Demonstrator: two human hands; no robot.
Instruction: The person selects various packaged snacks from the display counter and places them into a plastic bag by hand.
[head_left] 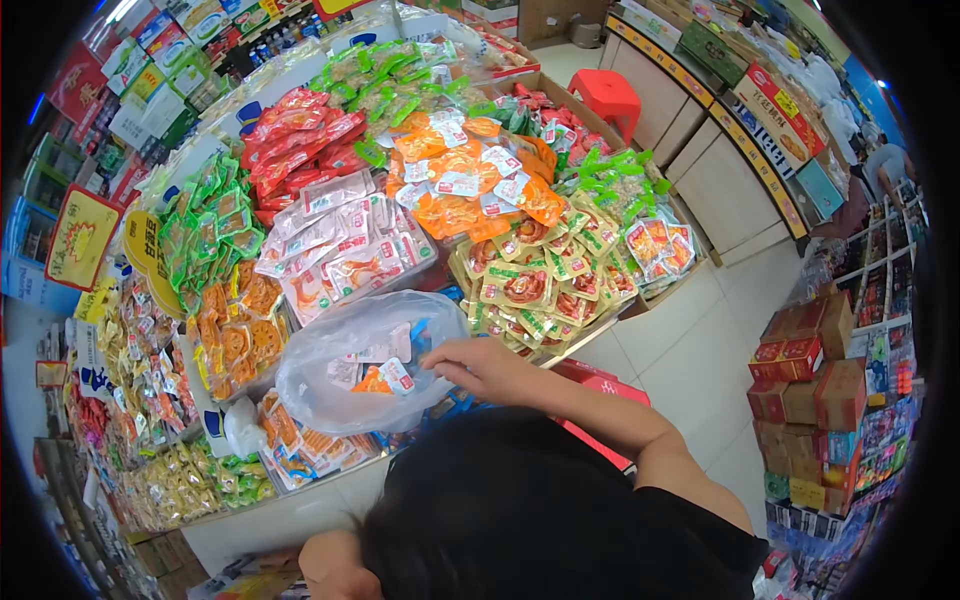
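Observation:
My right hand (482, 368) reaches over the right side of a translucent plastic bag (330, 395). Its fingers are loosely bent and apart, and nothing shows between them. The bag lies with its mouth open on the snack display. Inside are a few small snack packets (385, 378), white, pink and orange. Bare skin of my left arm (342, 568) shows at the bottom edge, but my left hand is not visible. Right of the bag lie gold and green packets (525, 285). Behind it are pink-and-white packets (350, 250).
Orange packets (470, 180), red packets (300, 135) and green packets (215, 215) fill further compartments. A red stool (606, 98) stands behind the display. Stacked cartons (800, 375) and shelves (880, 330) line the right side. Price signs (83, 238) stand at the left.

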